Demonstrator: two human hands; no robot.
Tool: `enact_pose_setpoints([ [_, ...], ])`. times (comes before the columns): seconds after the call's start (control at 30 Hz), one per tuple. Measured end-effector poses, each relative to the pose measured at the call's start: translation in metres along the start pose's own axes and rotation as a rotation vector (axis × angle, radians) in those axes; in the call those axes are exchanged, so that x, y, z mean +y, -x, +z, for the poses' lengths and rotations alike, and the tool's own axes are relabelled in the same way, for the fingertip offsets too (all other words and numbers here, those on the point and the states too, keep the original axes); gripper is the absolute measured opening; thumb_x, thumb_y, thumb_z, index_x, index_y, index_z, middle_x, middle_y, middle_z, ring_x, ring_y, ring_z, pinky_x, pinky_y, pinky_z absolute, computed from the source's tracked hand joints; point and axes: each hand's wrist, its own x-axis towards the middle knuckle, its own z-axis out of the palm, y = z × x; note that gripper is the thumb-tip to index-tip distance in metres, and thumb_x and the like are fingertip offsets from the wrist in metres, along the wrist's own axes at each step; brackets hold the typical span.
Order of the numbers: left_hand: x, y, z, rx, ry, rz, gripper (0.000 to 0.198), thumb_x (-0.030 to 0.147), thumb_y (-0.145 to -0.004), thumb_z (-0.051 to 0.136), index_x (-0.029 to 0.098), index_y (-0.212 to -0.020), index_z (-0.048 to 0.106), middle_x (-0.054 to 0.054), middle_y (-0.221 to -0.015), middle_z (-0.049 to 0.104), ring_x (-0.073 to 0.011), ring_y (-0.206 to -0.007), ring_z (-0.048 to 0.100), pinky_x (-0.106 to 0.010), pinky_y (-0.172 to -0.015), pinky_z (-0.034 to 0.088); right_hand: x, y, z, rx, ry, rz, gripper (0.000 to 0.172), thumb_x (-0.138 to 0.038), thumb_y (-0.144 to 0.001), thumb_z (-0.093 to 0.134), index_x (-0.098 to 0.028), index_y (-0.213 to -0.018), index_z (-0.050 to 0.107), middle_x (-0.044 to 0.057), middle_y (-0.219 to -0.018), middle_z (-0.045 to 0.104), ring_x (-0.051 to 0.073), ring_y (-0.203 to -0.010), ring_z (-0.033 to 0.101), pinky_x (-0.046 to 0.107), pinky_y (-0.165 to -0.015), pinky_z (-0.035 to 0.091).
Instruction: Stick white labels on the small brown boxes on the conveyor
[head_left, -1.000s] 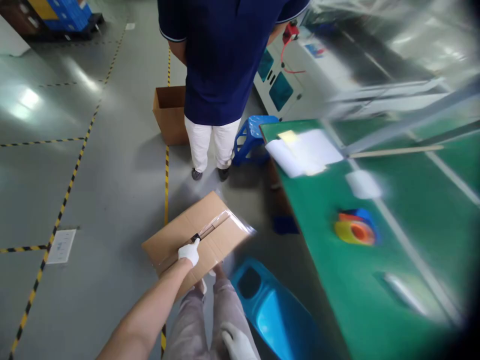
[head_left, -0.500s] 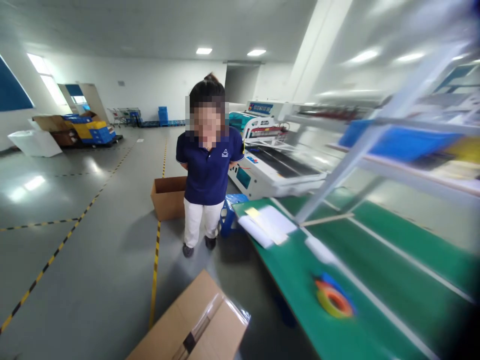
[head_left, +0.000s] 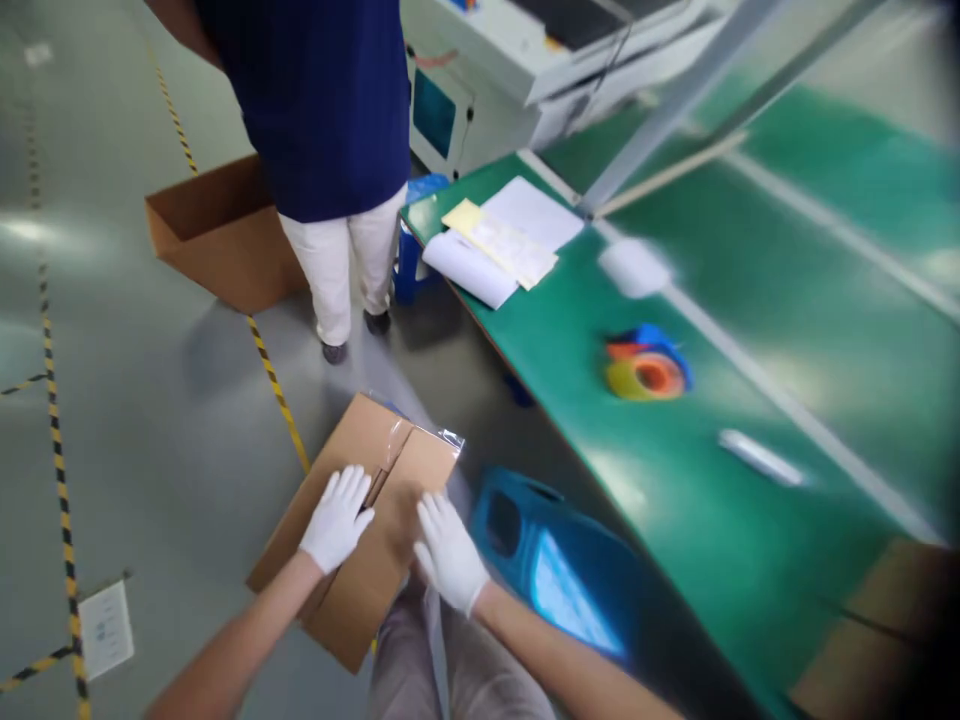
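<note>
A brown cardboard box [head_left: 420,455] with clear tape hanging over its far edge stands in front of my legs. My left hand [head_left: 337,520], in a white glove, lies on its top flap beside the middle seam, fingers stretched out. Over the right side of the box is my right hand [head_left: 450,555], also white-gloved, with its fingers extended and nothing in it. Whether that hand touches the cardboard is hard to tell.
At the right runs a green table [head_left: 600,450] bearing papers [head_left: 502,245], tape rolls [head_left: 649,365] and a metal post. A blue plastic stool [head_left: 555,560] stands beside me. Ahead, a person [head_left: 322,120] stands next to an open carton [head_left: 225,240].
My view has tipped down and the person ahead appears closer. Both gloved hands have come into view over the cardboard box.
</note>
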Motion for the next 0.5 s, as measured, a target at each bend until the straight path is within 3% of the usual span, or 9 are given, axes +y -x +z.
enact_pose_setpoints([
  [0.1,-0.033,-0.084,-0.006,0.053,-0.111,0.200,0.064,0.049,-0.105,0.043,0.012,-0.158,0.044,-0.017,-0.167,0.033,-0.0351,-0.157,0.027,-0.057,-0.131,0.021,0.049,-0.063,0.033,-0.016,-0.026,-0.056,0.067,-0.032,-0.099,0.051,-0.003,-0.158,0.038,0.023,-0.168,0.029,0.041,-0.159,0.018,0.065,-0.124,0.033],
  [0.2,-0.054,-0.141,0.001,-0.002,-0.126,0.330,0.072,0.056,-0.103,0.045,0.011,-0.159,0.041,-0.017,-0.167,0.034,-0.0350,-0.158,0.024,-0.057,-0.132,0.010,0.087,-0.112,0.060,-0.054,-0.065,-0.112,0.072,-0.037,-0.098,0.054,-0.003,-0.159,0.036,0.024,-0.168,0.026,0.040,-0.160,0.014,0.065,-0.127,0.025],
  [0.27,-0.064,-0.159,0.009,-0.065,-0.105,0.371,0.076,0.059,-0.101,0.047,0.011,-0.160,0.038,-0.017,-0.167,0.033,-0.0357,-0.159,0.022,-0.059,-0.132,0.004,0.097,-0.126,0.071,-0.075,-0.087,-0.102,0.073,-0.039,-0.098,0.054,-0.003,-0.159,0.035,0.023,-0.169,0.026,0.039,-0.160,0.015,0.064,-0.128,0.020],
  [0.37,-0.071,-0.169,0.010,-0.129,-0.065,0.381,0.079,0.057,-0.100,0.049,0.012,-0.163,0.033,-0.017,-0.168,0.032,-0.0358,-0.159,0.019,-0.060,-0.131,-0.002,0.091,-0.139,0.072,-0.067,-0.115,-0.004,0.074,-0.038,-0.096,0.053,-0.002,-0.159,0.035,0.021,-0.170,0.024,0.040,-0.158,0.015,0.061,-0.129,0.016],
  [0.43,-0.070,-0.175,-0.001,-0.144,-0.042,0.376,0.077,0.052,-0.099,0.050,0.011,-0.163,0.032,-0.018,-0.168,0.032,-0.0356,-0.159,0.018,-0.059,-0.131,0.000,0.081,-0.157,0.067,-0.048,-0.139,0.103,0.077,-0.037,-0.093,0.054,-0.001,-0.158,0.035,0.022,-0.168,0.028,0.042,-0.153,0.024,0.058,-0.127,0.022],
  [0.5,-0.064,-0.189,-0.017,-0.161,-0.011,0.360,0.071,0.042,-0.098,0.052,0.011,-0.160,0.037,-0.017,-0.165,0.040,-0.0350,-0.156,0.027,-0.056,-0.132,0.008,0.072,-0.182,0.061,-0.033,-0.160,0.246,0.076,-0.037,-0.092,0.054,-0.001,-0.156,0.036,0.024,-0.159,0.042,0.040,-0.140,0.041,0.055,-0.120,0.032],
])
